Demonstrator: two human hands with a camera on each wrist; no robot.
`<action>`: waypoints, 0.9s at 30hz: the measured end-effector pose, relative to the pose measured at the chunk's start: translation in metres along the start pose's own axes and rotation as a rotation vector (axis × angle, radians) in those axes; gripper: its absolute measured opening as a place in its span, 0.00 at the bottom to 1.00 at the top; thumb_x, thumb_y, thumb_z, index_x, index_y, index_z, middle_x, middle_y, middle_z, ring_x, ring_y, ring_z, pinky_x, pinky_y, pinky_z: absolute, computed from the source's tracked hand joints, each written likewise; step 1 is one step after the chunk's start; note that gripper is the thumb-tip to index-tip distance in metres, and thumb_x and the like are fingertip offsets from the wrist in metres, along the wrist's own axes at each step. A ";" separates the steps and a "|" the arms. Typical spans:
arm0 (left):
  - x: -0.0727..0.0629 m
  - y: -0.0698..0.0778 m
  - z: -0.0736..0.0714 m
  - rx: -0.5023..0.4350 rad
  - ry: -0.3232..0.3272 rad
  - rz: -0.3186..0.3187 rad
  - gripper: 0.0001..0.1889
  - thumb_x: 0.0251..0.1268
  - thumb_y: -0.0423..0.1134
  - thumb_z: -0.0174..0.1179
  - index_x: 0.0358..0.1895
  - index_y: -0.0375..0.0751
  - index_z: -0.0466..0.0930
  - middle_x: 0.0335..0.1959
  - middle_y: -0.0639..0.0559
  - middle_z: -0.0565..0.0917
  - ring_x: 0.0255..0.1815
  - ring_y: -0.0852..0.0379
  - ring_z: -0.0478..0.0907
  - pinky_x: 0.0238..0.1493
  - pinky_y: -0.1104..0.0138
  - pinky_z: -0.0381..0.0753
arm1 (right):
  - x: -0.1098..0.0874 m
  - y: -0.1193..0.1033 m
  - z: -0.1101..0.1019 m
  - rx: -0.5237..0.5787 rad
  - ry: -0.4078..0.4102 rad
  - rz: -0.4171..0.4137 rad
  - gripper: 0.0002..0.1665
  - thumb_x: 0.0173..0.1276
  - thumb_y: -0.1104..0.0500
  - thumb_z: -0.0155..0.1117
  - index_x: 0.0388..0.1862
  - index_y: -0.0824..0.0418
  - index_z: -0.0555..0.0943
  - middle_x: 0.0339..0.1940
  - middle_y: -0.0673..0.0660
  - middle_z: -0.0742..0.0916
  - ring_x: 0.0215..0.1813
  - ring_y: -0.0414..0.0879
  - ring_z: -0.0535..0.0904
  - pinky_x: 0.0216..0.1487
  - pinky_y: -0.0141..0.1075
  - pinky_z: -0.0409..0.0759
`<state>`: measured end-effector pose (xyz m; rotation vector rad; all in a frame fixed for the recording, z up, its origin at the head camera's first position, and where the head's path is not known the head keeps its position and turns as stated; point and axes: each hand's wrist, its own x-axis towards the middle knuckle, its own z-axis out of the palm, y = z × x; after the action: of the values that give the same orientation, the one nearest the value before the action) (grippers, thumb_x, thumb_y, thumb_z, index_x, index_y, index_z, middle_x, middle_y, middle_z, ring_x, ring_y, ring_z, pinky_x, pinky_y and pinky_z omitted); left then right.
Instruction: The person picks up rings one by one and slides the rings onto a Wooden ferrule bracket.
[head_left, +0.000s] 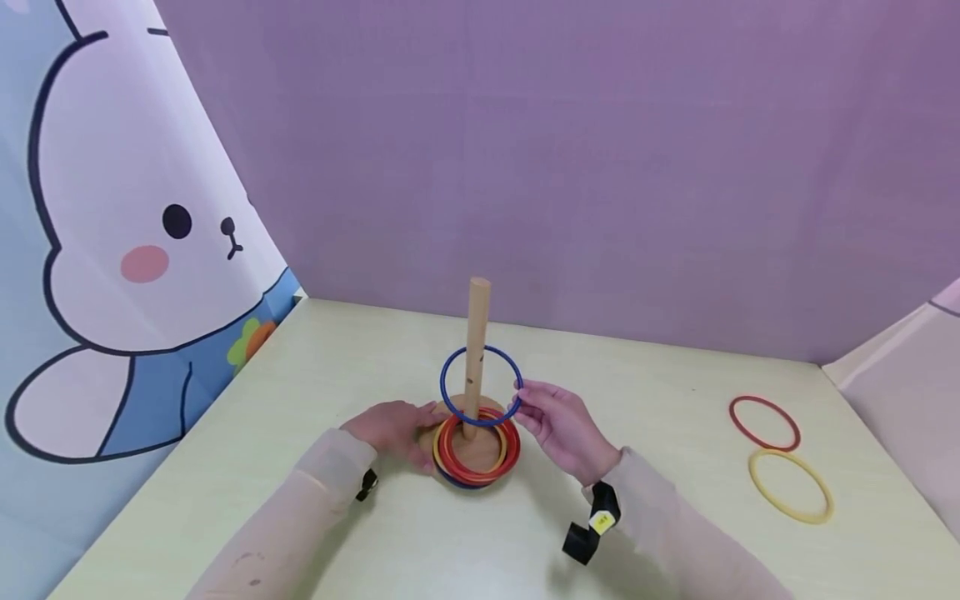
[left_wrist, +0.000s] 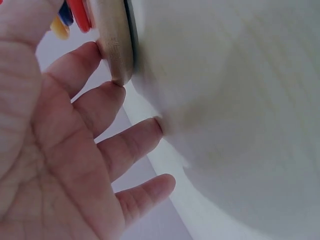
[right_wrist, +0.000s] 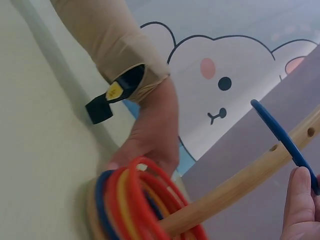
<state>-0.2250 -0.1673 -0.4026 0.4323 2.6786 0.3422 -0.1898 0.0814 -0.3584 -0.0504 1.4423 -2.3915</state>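
A wooden ring-toss stand [head_left: 477, 333] has an upright peg on a round base. Several red, yellow and blue rings [head_left: 512, 442] lie stacked low around the peg. My left hand [head_left: 392, 427] holds the base at its left side; its fingertips [left_wrist: 116, 90] meet the rim in the left wrist view, the other fingers spread at the table. Pinched between thumb and fingers of my right hand [head_left: 562, 425] is a blue ring [head_left: 444, 402]. This ring encircles the peg, above the stack. Seen nearly edge-on, the blue ring [right_wrist: 277, 129] crosses the peg [right_wrist: 240, 189] in the right wrist view.
On the table's right side lie a red ring [head_left: 797, 433] and a yellow ring [head_left: 817, 479], close together. A purple wall [head_left: 600, 167] rises behind the table [head_left: 637, 375], and a cartoon-printed sheet [head_left: 150, 333] borders it on the left.
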 end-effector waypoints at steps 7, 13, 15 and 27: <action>-0.002 -0.002 0.000 -0.032 0.027 0.049 0.42 0.44 0.50 0.76 0.68 0.50 0.69 0.65 0.45 0.73 0.62 0.41 0.71 0.63 0.50 0.66 | -0.003 0.024 -0.012 -0.031 0.022 0.032 0.08 0.72 0.71 0.48 0.42 0.69 0.76 0.29 0.54 0.84 0.29 0.37 0.81 0.37 0.23 0.79; -0.002 0.000 -0.001 -0.022 0.043 0.049 0.42 0.43 0.49 0.76 0.67 0.49 0.71 0.65 0.46 0.73 0.61 0.42 0.72 0.63 0.51 0.67 | -0.003 0.037 -0.021 -0.071 0.040 0.038 0.13 0.71 0.71 0.49 0.52 0.77 0.70 0.30 0.52 0.83 0.30 0.36 0.80 0.37 0.22 0.79; -0.002 0.000 0.000 -0.030 0.030 0.026 0.42 0.43 0.50 0.76 0.67 0.50 0.71 0.64 0.45 0.74 0.62 0.42 0.72 0.63 0.50 0.67 | -0.003 0.041 -0.023 -0.077 0.053 0.046 0.12 0.71 0.71 0.50 0.51 0.76 0.72 0.30 0.52 0.83 0.30 0.35 0.79 0.37 0.22 0.79; -0.001 -0.003 0.000 -0.012 0.021 0.049 0.42 0.43 0.51 0.76 0.67 0.50 0.70 0.68 0.45 0.70 0.62 0.41 0.71 0.63 0.51 0.67 | -0.004 0.051 -0.031 -0.107 0.027 0.058 0.10 0.70 0.71 0.52 0.47 0.74 0.76 0.29 0.52 0.83 0.30 0.36 0.80 0.37 0.24 0.80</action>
<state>-0.2251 -0.1705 -0.4035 0.4940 2.6888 0.3787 -0.1786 0.0870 -0.4170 -0.0029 1.5620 -2.2756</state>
